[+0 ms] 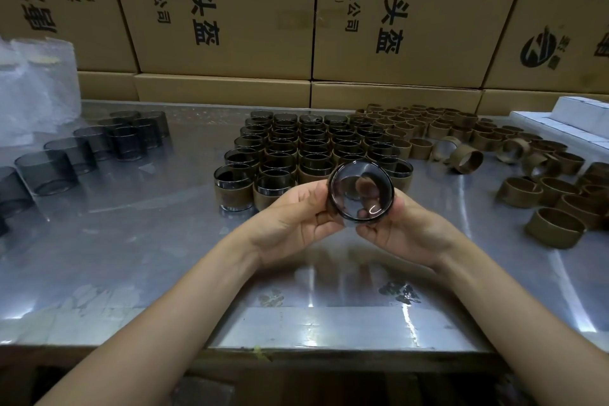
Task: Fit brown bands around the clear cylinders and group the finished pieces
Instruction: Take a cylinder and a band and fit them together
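Both hands meet above the steel table (131, 257), just in front of the block of banded cylinders (309, 148), and together they hold one clear smoky cylinder (360, 195) tipped so that its open mouth faces the camera. The left hand (293, 217) grips it from the left side, thumb up by the rim and fingers curled beneath. The right hand (400, 227) cups it from the right and below, fingers wrapped behind the wall; fingertips show through the tinted base. A sliver of brown shows at the cylinder's left edge against the left fingers, but whether a band sits on it cannot be told from this angle.

The banded cylinders stand upright in close rows, touching one another, each with a brown band around its lower part. To the right of that block lies a loose spread of empty brown bands (494, 145), most standing on edge, a few tipped on their sides; the nearest band (555, 227) sits well to the right of the hands. Far left of the block, a curved line of bare clear cylinders (62, 158) stands on the table, with a crumpled clear plastic bag (36, 86) behind it. Printed cardboard cartons (230, 10) are stacked behind the block along the table's far edge, and white boxes (573, 115) sit beyond the bands at the far right.
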Motion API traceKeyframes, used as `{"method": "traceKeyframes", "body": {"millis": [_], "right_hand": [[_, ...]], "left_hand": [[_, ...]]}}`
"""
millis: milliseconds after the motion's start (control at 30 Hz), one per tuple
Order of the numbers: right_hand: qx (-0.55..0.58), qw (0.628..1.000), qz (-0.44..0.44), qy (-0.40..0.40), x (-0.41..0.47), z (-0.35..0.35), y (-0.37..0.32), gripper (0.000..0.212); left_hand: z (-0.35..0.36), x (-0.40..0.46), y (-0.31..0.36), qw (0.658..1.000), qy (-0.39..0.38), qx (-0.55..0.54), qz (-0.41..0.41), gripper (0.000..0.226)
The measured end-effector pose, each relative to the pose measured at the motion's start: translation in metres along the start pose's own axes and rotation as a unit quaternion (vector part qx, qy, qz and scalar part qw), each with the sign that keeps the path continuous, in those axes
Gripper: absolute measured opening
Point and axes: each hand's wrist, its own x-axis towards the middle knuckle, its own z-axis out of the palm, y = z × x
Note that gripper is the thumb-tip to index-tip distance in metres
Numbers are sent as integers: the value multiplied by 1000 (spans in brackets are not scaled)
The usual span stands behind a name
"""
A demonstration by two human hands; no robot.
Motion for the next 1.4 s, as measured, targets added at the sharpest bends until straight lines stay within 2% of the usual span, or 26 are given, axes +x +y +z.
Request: {"method": "traceKeyframes", "body": {"millis": [133, 200, 267, 333, 400, 467, 533, 667, 967, 1100, 1167, 1300, 1400], "right_hand": [[26, 999, 0, 36, 1, -2, -1, 67], [19, 995, 14, 96, 4, 2, 0, 73], [-48, 980, 17, 191, 8, 9, 3, 74], [-129, 953, -5, 275, 14, 17, 10, 60], [-201, 920, -36, 335, 18, 25, 16, 44], [-248, 892, -78, 368, 21, 28, 20, 54], [-264, 876, -131, 382, 24, 29, 22, 57], [-276, 872, -175, 365, 25, 29, 26, 50], [-279, 880, -178, 340, 23, 27, 27, 48], [-318, 857, -202, 350, 23, 23, 28, 50], [-381, 832, -219, 338, 22, 19, 29, 47], [-526, 763, -224, 302, 21, 13, 27, 37], [-586, 737, -199, 272, 24, 7, 30, 37]], "left_hand": [[-5, 1, 5, 999, 43, -14, 12, 53], [-3, 2, 5, 995, 100, 0, 11, 56], [2, 7, 3, 983, 174, 53, -13, 58], [7, 11, 0, 967, 221, 124, -17, 56], [9, 15, -4, 943, 250, 218, 23, 53], [7, 15, -10, 912, 263, 305, 80, 53], [7, 15, -15, 894, 265, 338, 123, 50], [6, 15, -21, 892, 258, 331, 170, 46], [3, 15, -24, 895, 242, 336, 166, 46], [2, 15, -24, 871, 252, 379, 185, 42], [2, 14, -22, 846, 248, 427, 202, 38], [-6, 13, -16, 735, 249, 587, 230, 33], [-9, 12, -14, 673, 289, 642, 225, 33]]}}
